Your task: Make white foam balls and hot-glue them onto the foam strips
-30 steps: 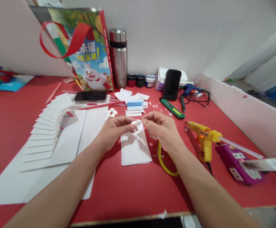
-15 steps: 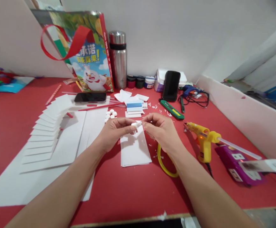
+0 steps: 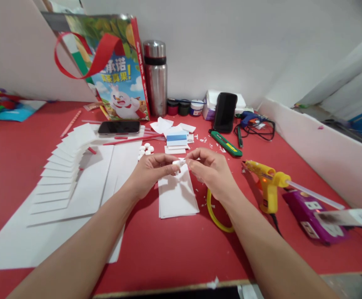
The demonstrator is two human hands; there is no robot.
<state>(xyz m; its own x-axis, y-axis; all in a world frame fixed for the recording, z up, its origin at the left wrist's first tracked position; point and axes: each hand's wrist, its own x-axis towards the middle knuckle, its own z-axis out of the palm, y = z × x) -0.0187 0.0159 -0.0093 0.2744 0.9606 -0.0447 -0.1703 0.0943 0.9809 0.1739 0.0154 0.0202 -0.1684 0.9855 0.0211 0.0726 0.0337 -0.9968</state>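
Between both hands is a small white piece [image 3: 177, 163], too small to make out its kind. My left hand [image 3: 151, 173] pinches it from the left with thumb and fingers. From the right, the closed fingertips of my right hand [image 3: 210, 168] grip its thin end. Below the hands lies a short stack of white paper sheets [image 3: 178, 198] on the red table [image 3: 174, 253]. Several small white rounded pieces [image 3: 146, 149] are grouped just beyond my left hand. A yellow ring [image 3: 213, 216] lies partly under my right forearm.
A stepped white card model [image 3: 57, 174] stands on the left. Behind are a phone [image 3: 119, 127], a steel flask [image 3: 156, 79] and a printed bag [image 3: 115, 70]. Rightward lie a green utility knife [image 3: 226, 143], a yellow glue gun [image 3: 266, 182] with its light on, and a purple box [image 3: 311, 220].
Almost nothing differs. Both hands keep their pinch on the small white piece in the same spot, and the whole view has shifted only very slightly.
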